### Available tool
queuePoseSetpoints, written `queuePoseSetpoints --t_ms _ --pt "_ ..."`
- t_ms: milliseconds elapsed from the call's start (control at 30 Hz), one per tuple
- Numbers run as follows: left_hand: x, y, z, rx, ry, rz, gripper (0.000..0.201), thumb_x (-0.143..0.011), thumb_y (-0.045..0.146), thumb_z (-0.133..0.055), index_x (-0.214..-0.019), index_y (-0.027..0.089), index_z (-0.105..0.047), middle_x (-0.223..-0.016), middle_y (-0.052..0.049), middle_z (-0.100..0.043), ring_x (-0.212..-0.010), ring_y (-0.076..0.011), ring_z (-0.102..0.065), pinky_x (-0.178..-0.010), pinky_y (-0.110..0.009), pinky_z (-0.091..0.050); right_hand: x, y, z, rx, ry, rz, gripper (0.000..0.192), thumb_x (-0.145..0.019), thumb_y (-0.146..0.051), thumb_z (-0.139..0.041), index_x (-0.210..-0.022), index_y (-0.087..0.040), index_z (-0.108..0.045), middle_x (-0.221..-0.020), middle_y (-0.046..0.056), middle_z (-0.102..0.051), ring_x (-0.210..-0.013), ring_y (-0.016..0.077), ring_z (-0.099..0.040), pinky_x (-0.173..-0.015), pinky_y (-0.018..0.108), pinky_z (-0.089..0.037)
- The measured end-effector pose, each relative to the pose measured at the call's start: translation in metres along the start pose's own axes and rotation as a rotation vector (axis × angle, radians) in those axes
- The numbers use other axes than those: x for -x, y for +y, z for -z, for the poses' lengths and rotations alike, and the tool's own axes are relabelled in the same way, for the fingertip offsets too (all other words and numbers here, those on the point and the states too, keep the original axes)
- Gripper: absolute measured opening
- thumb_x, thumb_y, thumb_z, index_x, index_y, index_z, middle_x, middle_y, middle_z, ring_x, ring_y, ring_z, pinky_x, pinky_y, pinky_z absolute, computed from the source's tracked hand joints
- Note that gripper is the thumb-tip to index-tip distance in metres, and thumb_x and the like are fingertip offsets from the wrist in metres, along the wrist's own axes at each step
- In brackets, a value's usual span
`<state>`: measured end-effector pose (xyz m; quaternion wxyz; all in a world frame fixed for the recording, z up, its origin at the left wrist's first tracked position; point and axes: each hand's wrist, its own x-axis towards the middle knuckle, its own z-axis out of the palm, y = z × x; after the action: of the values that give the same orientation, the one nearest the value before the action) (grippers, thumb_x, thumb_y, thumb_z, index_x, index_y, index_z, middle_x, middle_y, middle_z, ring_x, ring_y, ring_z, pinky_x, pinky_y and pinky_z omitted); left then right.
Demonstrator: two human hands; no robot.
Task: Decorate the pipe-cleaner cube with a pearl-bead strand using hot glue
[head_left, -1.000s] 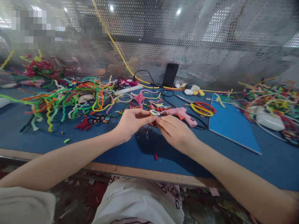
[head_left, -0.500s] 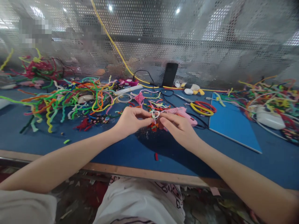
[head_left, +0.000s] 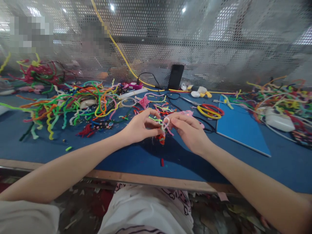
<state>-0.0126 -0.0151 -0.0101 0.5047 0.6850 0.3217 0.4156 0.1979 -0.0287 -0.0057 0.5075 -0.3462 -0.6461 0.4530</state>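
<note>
Pipe-cleaner loop (head_left: 165,123) pinched between left hand (head_left: 138,127) and right hand (head_left: 188,131); could untwist if either pinch loosens.

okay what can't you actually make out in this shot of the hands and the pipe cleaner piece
Head view only:
- Small pipe-cleaner piece: too small and partly covered by the fingers of the left hand and right hand; its shape is unclear.
- Pink glue gun: mostly hidden behind the right hand.
- Area behind the mesh screen: blurred.
</note>
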Motion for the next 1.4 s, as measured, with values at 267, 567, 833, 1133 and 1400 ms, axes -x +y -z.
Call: queuePoseSetpoints --t_ms 267,567,833,1133,1400 --pt "0.001 0.004 -0.006 0.300 -0.058 0.139 0.054 -0.071 0.018 -0.086 -0.110 0.021 -0.049 -0.081 0.000 -0.078 -0.080 -0.0157 -0.076 -0.076 -0.025 -0.054 0.001 0.009 0.006 0.060 -0.182 0.108 0.032 -0.089 -0.023 -0.061 -0.115 -0.030 -0.079 -0.108 0.005 -0.067 -0.108 0.0219 -0.063 -0.095 0.041 -0.054" --pt "-0.001 0.003 -0.004 0.364 0.060 0.164 0.053 -0.072 0.017 -0.087 -0.110 0.020 -0.050 -0.077 0.003 -0.074 -0.071 -0.0106 -0.070 -0.074 -0.024 -0.051 -0.001 -0.002 0.002 0.319 0.024 0.051 0.017 -0.087 -0.025 -0.066 -0.099 -0.020 -0.076 -0.086 0.004 -0.073 -0.073 0.0155 -0.067 -0.067 0.030 -0.057" --pt "-0.006 -0.004 0.015 0.175 -0.097 -0.004 0.045 -0.077 0.020 -0.082 -0.108 0.022 -0.049 -0.087 0.000 -0.075 -0.082 -0.0138 -0.074 -0.078 -0.025 -0.054 0.003 0.000 0.000 0.492 -0.062 0.142 0.020 -0.081 -0.034 -0.079 -0.091 -0.019 -0.072 -0.080 0.004 -0.077 -0.070 0.0176 -0.072 -0.067 0.031 -0.061" --pt "-0.009 -0.008 0.038 -0.198 -0.384 -0.203 0.034 -0.085 0.005 -0.058 -0.114 0.019 -0.070 -0.131 -0.012 -0.069 -0.126 -0.0225 -0.064 -0.104 -0.036 -0.052 0.006 -0.002 0.006 0.658 -0.350 0.296 0.023 -0.086 -0.016 -0.073 -0.109 -0.018 -0.076 -0.087 0.003 -0.079 -0.074 0.0154 -0.073 -0.073 0.027 -0.058" --pt "-0.004 0.004 0.036 -0.457 -0.382 -0.251 0.011 -0.087 0.019 -0.070 -0.097 0.018 -0.073 -0.117 -0.011 -0.064 -0.109 -0.0200 -0.065 -0.080 -0.026 -0.060 0.003 -0.002 0.009 0.897 -0.397 0.526 0.010 -0.093 -0.025 -0.069 -0.098 -0.018 -0.073 -0.097 0.008 -0.065 -0.089 0.0194 -0.063 -0.081 0.033 -0.053"
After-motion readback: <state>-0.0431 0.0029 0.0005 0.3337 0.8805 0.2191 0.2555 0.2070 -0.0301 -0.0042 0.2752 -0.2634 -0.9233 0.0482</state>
